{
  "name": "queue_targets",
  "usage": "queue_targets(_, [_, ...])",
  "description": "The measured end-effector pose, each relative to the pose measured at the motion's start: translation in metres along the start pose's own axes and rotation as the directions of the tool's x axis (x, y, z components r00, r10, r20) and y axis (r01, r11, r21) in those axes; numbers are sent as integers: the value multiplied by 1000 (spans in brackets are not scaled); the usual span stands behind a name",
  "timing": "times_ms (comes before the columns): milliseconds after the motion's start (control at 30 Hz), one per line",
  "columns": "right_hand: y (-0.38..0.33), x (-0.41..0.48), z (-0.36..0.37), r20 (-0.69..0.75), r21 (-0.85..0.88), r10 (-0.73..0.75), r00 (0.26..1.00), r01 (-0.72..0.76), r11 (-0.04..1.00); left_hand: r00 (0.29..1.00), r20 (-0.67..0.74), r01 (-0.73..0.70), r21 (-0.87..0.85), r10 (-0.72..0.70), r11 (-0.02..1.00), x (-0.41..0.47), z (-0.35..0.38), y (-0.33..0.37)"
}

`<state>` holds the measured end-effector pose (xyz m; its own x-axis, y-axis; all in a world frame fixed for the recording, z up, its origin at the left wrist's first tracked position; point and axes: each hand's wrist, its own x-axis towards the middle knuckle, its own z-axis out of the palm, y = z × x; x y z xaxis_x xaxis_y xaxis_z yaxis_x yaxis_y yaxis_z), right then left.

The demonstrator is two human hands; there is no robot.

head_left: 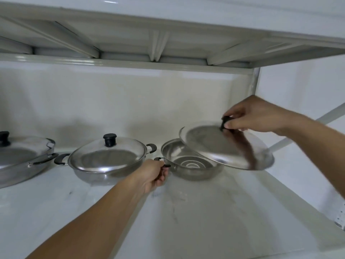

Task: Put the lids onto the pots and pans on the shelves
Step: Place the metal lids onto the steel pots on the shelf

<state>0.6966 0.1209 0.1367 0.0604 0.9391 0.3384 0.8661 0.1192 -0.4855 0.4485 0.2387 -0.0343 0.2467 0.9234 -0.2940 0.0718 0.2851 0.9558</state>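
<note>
An open steel pan point(188, 163) stands on the white shelf point(196, 217) right of centre. My left hand point(154, 175) grips the pan's black left handle. My right hand point(253, 116) pinches the black knob of a steel lid point(220, 146), which hangs tilted over the pan's right half, its left edge raised. Left of it a second pan point(104, 171) wears its lid with a black knob point(109, 139). At the far left edge a third pan point(20, 165) is also covered by a lid.
The underside of the upper shelf point(158, 40) hangs low overhead. A white back wall point(130, 101) closes the rear. A white upright post point(254, 81) stands at the back right corner, and a slanted brace point(291, 135) runs behind the lid.
</note>
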Motion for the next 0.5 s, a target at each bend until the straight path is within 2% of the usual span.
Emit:
queue_targets(67, [0, 37, 30, -19, -186, 8, 1000, -11, 983, 1000, 3, -1, 5, 1, 1000, 2, -1, 1])
queue_targets(133, [5, 70, 59, -5, -293, 19, 1000, -20, 956, 1000, 10, -1, 7, 1, 1000, 5, -2, 1])
queue_targets(333, [17, 109, 107, 20, -292, 138, 990, -127, 948, 1000, 21, 8, 9, -8, 1000, 9, -4, 1])
queue_targets(500, [21, 111, 119, 50, -272, 158, 986, -138, 952, 1000, 27, -1, 15, 0, 1000, 9, -4, 0])
